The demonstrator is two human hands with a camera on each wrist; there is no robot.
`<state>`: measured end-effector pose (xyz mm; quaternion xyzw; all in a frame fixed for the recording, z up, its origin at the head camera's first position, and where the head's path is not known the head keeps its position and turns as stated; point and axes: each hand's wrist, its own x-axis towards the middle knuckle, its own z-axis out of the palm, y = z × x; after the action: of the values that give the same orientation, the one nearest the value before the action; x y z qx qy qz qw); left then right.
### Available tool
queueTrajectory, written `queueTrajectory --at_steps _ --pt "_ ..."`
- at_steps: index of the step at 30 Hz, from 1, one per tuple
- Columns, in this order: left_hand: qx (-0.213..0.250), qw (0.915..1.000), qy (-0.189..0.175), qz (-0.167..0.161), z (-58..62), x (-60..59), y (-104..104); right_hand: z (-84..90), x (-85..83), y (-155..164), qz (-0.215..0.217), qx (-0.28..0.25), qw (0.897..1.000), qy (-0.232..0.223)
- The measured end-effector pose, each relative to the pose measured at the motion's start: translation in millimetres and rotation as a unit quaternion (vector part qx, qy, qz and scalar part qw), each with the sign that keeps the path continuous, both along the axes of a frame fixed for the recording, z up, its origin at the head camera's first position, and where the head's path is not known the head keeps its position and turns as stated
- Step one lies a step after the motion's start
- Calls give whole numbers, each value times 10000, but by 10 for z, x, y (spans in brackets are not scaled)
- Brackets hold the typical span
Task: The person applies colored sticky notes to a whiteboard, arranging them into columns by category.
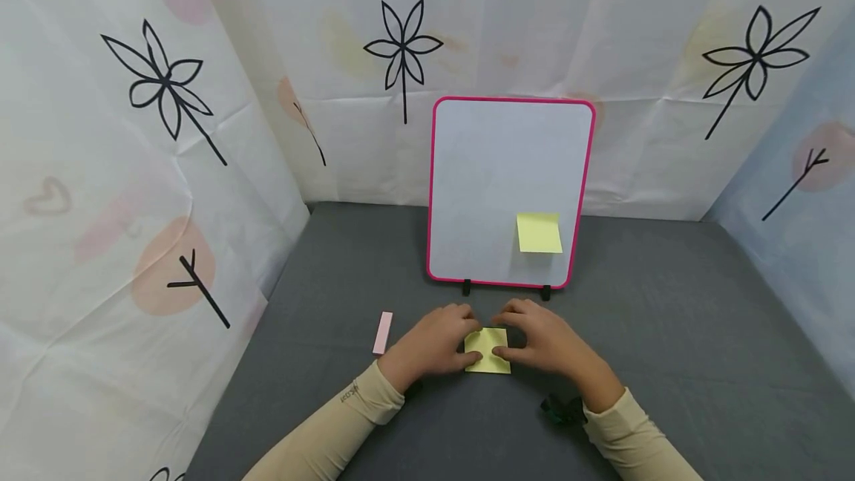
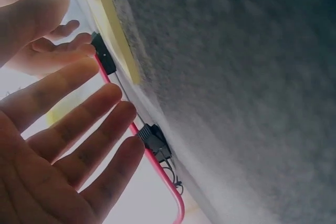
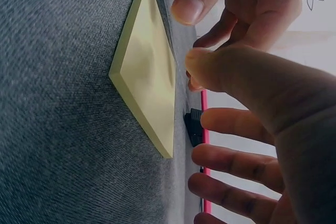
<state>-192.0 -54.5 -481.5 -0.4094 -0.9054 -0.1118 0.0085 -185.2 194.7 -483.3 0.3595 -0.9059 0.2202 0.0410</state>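
A thick pad of yellow sticky notes (image 1: 487,364) lies flat on the grey table, and its stacked edge shows in the right wrist view. My left hand (image 1: 437,340) hovers at the pad's left side, fingers spread and fairly straight in the left wrist view. From the right, my right hand (image 1: 544,338) faces it, thumb over the pad. A gap shows between this right thumb (image 3: 220,72) and the pad (image 3: 149,72) in the right wrist view. Neither hand grips anything. Behind them stands a whiteboard (image 1: 501,177) with a pink frame, a single yellow sticky note (image 1: 539,233) on its lower right.
Left of my left hand lies a narrow pink pad (image 1: 383,332). Black clip feet (image 1: 546,292) hold up the whiteboard's lower edge. A printed cloth (image 1: 347,147) closes off the back and sides of the grey table (image 1: 668,332). Something dark (image 1: 561,410) sits by my right wrist.
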Motion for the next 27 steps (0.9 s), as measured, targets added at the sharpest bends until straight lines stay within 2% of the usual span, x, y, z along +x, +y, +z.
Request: queueTrajectory --at_steps 9,16,27 --pt "-288 9996 -4 21 20 56 57 29 24 -12 -11 178 9990 -407" --pt "-399 9992 15 -6 20 74 61 15 41 -19 119 157 9987 -473" --pt "-432 9991 3 33 48 111 58 7 49 -33 75 358 9970 -677"
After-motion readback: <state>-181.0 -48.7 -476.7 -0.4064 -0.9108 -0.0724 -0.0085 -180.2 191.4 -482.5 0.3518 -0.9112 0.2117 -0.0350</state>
